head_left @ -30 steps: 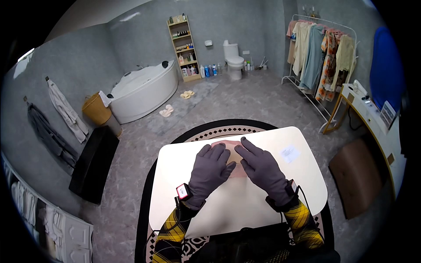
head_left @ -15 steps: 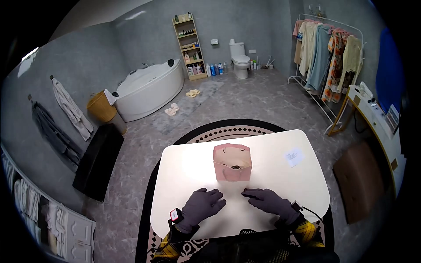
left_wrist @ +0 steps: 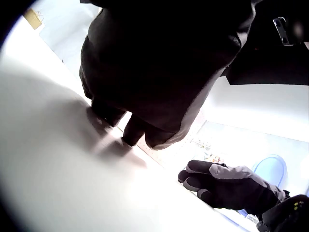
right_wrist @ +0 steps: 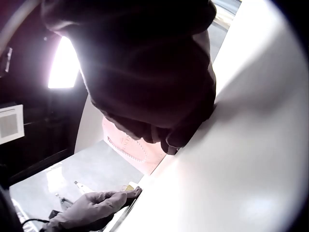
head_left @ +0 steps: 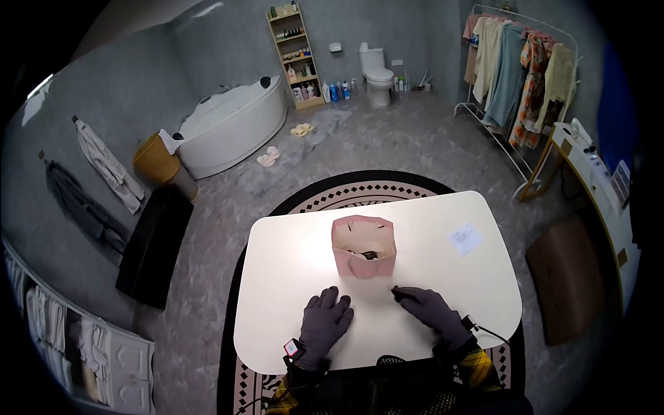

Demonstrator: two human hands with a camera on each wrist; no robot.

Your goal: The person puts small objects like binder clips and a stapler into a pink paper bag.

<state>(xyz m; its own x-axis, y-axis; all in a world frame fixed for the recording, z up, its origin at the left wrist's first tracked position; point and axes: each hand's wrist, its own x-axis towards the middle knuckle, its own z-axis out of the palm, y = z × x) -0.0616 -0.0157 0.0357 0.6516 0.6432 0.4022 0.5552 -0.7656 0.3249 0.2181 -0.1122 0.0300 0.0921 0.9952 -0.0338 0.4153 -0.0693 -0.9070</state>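
A pink paper gift bag [head_left: 364,247] stands upright on the white table [head_left: 443,311], its top spread wide and a rope handle hanging down the near side. Something small and dark shows inside, partly hidden by the near wall. Both hands wear grey gloves and hold nothing. My left hand [head_left: 323,324] lies low over the table at the bag's near left, fingers slightly apart. At the near right is my right hand [head_left: 432,315], its fingers loosely bent toward the left and the fingertips close to the tabletop.
A printed white slip of paper [head_left: 466,239] lies on the table's right side. Beyond the table's right edge stands a brown chair [head_left: 564,280]. A black bench [head_left: 153,245] is at the left. A clothes rack [head_left: 477,114] and a bathtub [head_left: 232,128] stand farther back.
Both hands have left the bag's top and drawn back toward the person, coming down to the table. The bag stays upright, now uncovered. Lately the left hand has turned its fingers more forward.
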